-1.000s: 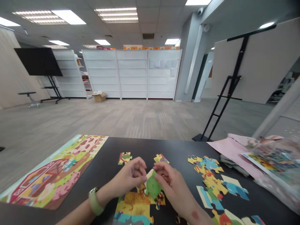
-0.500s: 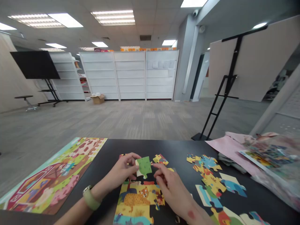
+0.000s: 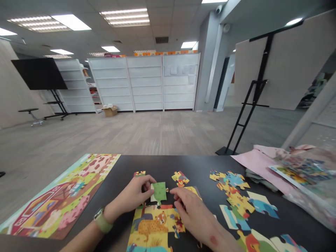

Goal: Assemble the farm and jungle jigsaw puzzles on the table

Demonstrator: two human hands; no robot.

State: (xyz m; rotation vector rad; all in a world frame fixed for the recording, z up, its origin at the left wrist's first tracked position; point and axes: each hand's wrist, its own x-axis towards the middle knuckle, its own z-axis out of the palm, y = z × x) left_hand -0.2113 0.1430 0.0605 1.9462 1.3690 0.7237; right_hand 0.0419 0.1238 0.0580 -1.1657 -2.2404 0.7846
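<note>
A green jigsaw piece with a pale edge [image 3: 159, 191] is pinched between the thumb and fingers of my left hand [image 3: 140, 192]. It is held just above the top edge of the partly joined puzzle [image 3: 152, 224], which pictures a spotted cat on yellow ground. My right hand [image 3: 190, 208] lies over the puzzle's right side, with its index fingertip close to the green piece's right tab. Its fingers are loosely bent and apart, with nothing visible in them. Beyond the hands lie a yellow and red piece [image 3: 180, 177] and a small piece [image 3: 139, 173].
A farm picture sheet [image 3: 65, 196] covers the table's left side. Several loose jigsaw pieces [image 3: 238, 203] are scattered at right. Farther right sit pink paper [image 3: 262, 164] and a clear plastic bag of pieces [image 3: 309, 175]. Past the black table [image 3: 126, 162] stands an easel [image 3: 252, 101].
My left hand has brought the green piece slightly down and left, turning it a little. My right index finger has come down beside it.
</note>
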